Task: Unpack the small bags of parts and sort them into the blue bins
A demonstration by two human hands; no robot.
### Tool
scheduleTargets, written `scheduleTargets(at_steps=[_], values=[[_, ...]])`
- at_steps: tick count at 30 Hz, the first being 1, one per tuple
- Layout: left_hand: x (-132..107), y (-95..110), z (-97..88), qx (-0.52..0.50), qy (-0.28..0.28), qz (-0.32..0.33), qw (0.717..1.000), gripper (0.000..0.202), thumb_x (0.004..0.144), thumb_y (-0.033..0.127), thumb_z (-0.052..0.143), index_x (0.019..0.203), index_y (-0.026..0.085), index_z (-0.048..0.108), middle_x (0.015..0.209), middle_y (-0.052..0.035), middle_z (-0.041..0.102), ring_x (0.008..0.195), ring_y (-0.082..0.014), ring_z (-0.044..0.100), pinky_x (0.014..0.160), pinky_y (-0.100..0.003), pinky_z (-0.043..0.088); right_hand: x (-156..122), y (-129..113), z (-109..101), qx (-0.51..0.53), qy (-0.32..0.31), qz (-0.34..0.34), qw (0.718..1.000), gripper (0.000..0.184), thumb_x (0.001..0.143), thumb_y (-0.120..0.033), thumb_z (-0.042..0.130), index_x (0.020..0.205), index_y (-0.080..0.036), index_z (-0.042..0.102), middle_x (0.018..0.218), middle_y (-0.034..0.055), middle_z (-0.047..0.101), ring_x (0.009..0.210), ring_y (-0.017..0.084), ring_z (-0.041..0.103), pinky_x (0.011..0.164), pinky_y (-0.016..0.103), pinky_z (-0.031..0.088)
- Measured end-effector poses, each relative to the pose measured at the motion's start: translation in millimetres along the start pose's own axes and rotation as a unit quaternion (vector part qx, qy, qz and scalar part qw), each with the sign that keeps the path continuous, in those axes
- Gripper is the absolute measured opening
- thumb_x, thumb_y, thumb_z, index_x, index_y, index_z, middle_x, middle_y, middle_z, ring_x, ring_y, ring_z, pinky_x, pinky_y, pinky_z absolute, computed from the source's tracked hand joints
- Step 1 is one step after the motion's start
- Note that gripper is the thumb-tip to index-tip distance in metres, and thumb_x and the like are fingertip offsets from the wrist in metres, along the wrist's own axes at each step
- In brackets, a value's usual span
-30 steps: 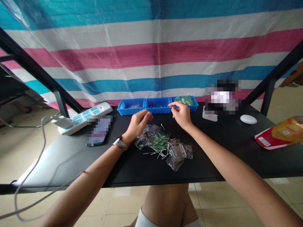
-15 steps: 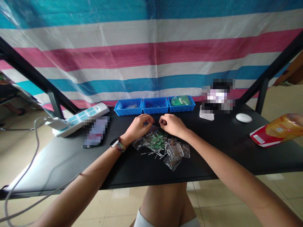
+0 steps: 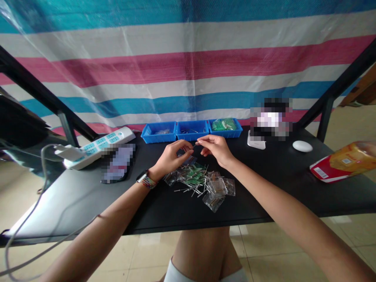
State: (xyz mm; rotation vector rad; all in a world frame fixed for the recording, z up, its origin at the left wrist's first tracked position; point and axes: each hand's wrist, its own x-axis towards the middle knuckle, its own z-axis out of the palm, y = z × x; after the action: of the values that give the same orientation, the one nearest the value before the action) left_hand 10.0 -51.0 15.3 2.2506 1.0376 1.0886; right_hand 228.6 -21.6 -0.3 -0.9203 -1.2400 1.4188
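My left hand (image 3: pixel 173 154) and my right hand (image 3: pixel 214 148) meet above the black table (image 3: pixel 264 184), fingertips almost touching. Between them they pinch a thin metal pin (image 3: pixel 196 144). Just below lies a heap of small clear bags (image 3: pixel 217 190) with pins and green parts (image 3: pixel 195 174), loose pins scattered among them. Behind the hands stand three blue trays: the left tray (image 3: pixel 158 132), the middle tray (image 3: pixel 192 131) with a few pins, the right tray (image 3: pixel 226 127) with green parts.
A white power strip (image 3: pixel 96 147) with a plug and cable lies at the left, a blurred flat object (image 3: pixel 117 162) beside it. A white stand (image 3: pixel 256 143), a white round mouse (image 3: pixel 302 146) and a red-yellow packet (image 3: pixel 345 160) lie on the right. Striped tarp hangs behind.
My right hand came back from the right blue tray to the heap, then both hands rose slightly, pinching a pin between them.
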Motion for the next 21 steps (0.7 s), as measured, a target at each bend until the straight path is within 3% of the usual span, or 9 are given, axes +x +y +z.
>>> scheduleTargets(at_steps=[8, 15, 21], values=[[0.8, -1.0, 1.0, 0.019, 0.046, 0.011, 0.999, 0.019, 0.104, 0.034, 0.063, 0.093, 0.019, 0.068, 0.088, -0.004, 0.072, 0.081, -0.0171, 0.066, 0.078, -0.029, 0.053, -6.2, 0.0, 7.5, 0.012, 0.005, 0.003, 1.0, 0.037, 0.071, -0.048, 0.091, 0.092, -0.019, 0.08, 0.093, 0.0069, 0.083, 0.056, 0.012, 0.07, 0.049, 0.023, 0.055], [-0.1, -3.3, -0.6, 0.005, 0.059, -0.037, 0.998, 0.025, 0.104, 0.033, 0.057, 0.083, 0.019, 0.063, 0.079, -0.0008, 0.068, 0.074, -0.0154, 0.061, 0.073, -0.027, 0.048, -9.8, -4.7, 9.7, -0.011, -0.013, -0.037, 0.999, 0.028, 0.072, -0.04, 0.089, 0.088, -0.02, 0.076, 0.081, 0.0002, 0.075, 0.054, 0.011, 0.066, 0.05, 0.023, 0.055], [0.0, -1.8, -0.9, 0.002, 0.05, -0.047, 0.998, 0.036, 0.107, 0.044, 0.055, 0.081, 0.02, 0.063, 0.078, -0.0026, 0.07, 0.072, -0.017, 0.062, 0.071, -0.029, 0.049, -7.6, -2.2, 7.2, -0.044, -0.037, -0.056, 0.997, 0.034, 0.076, -0.051, 0.087, 0.084, -0.02, 0.074, 0.077, 0.001, 0.074, 0.05, 0.01, 0.059, 0.046, 0.024, 0.05]])
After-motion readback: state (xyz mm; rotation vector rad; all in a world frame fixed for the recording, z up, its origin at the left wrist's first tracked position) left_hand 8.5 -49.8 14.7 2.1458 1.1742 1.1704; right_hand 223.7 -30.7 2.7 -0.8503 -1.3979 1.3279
